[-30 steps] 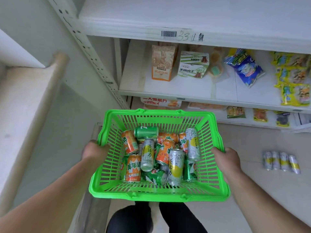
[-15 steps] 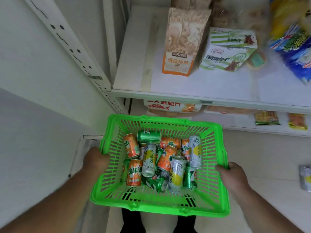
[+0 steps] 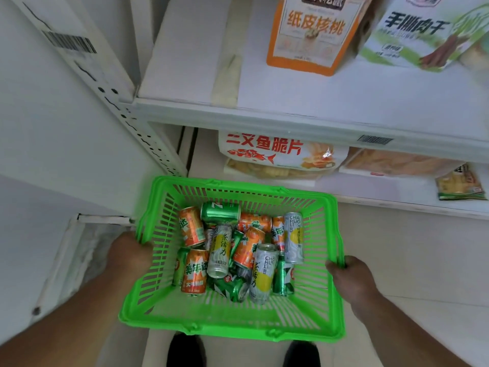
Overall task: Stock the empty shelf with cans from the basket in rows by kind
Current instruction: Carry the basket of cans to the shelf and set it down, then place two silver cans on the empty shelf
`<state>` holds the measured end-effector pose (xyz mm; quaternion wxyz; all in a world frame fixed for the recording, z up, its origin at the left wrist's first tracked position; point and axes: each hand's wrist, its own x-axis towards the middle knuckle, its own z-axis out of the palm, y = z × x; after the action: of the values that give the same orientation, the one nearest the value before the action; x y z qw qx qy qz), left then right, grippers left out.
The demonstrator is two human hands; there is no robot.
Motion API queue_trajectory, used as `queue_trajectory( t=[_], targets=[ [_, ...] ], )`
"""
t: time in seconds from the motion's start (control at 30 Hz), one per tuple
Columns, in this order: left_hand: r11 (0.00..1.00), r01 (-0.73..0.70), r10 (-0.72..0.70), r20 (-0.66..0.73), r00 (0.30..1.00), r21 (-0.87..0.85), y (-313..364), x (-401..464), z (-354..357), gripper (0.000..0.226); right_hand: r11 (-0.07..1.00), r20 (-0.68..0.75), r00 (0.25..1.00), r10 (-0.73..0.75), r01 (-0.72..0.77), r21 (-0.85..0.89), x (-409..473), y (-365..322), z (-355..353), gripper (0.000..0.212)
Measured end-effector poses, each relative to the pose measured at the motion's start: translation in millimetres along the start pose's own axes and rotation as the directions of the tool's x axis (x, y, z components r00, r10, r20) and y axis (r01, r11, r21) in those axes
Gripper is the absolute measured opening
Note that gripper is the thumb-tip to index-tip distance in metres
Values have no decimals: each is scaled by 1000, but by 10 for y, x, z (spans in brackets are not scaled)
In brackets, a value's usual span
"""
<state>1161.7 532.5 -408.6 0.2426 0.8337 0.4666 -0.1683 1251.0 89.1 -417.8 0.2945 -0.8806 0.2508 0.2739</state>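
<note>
I carry a bright green plastic basket (image 3: 312, 327) low in front of me. My left hand (image 3: 129, 254) grips its left rim and my right hand (image 3: 349, 276) grips its right rim. Inside lie several cans in a loose heap: orange ones (image 3: 194, 274), dark green ones (image 3: 221, 211) and slim silver-and-yellow ones (image 3: 264, 271). A white shelf (image 3: 185, 64) hangs above the basket, its left part bare.
An orange-and-white snack bag (image 3: 312, 30) and a green-and-white box (image 3: 420, 33) stand on the upper shelf. Chip bags (image 3: 277, 157) and a small yellow packet (image 3: 460, 185) lie on the bottom shelf. A perforated white upright (image 3: 143, 133) rises at the left. My shoes (image 3: 185, 350) show below.
I have moved closer to the shelves with the basket, and the view has dropped. The upper shelf and its packages now loom larger. Both hands keep their grip on the rims.
</note>
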Motion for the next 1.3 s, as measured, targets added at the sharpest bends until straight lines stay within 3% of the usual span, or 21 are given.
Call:
queue_trajectory(
  t=[0.2, 0.63, 0.87, 0.97, 1.03, 1.1, 1.17, 1.23, 1.3],
  targets=[
    [994, 25, -28, -31, 999, -105, -26, 156, 170, 18, 1000, -3, 1000, 14, -14, 28, 119, 2, 151, 19],
    [991, 5, -15, -76, 997, -133, 51, 229, 252, 25, 992, -80, 996, 47, -37, 123, 213, -83, 234, 17],
    [978, 47, -57, -41, 998, -202, 113, 57, 179, 27, 999, -48, 999, 5, -3, 53, 128, -149, 158, 22],
    [988, 42, -56, -94, 994, -150, 127, -178, 203, 43, 992, -132, 984, -122, 117, -43, -101, -265, 125, 39],
    [998, -62, 54, -192, 980, -33, 163, -406, 268, 58, 952, -246, 920, -306, 288, -105, -320, -332, 144, 49],
    [984, -159, 139, -205, 969, -84, 310, -672, 355, 66, 911, -265, 872, -411, 394, -119, -495, -392, 212, 50],
    [964, -188, 169, -112, 979, -188, 452, -859, 496, 62, 924, -161, 910, -382, 378, -55, -591, -432, 303, 51],
    [961, -162, 173, 31, 985, -223, 530, -928, 679, 52, 975, 49, 976, -214, 211, 65, -606, -443, 418, 57],
    [968, -135, 166, 138, 976, -213, 584, -919, 843, 46, 993, 215, 974, -68, 45, 109, -563, -446, 550, 60]
  ],
)
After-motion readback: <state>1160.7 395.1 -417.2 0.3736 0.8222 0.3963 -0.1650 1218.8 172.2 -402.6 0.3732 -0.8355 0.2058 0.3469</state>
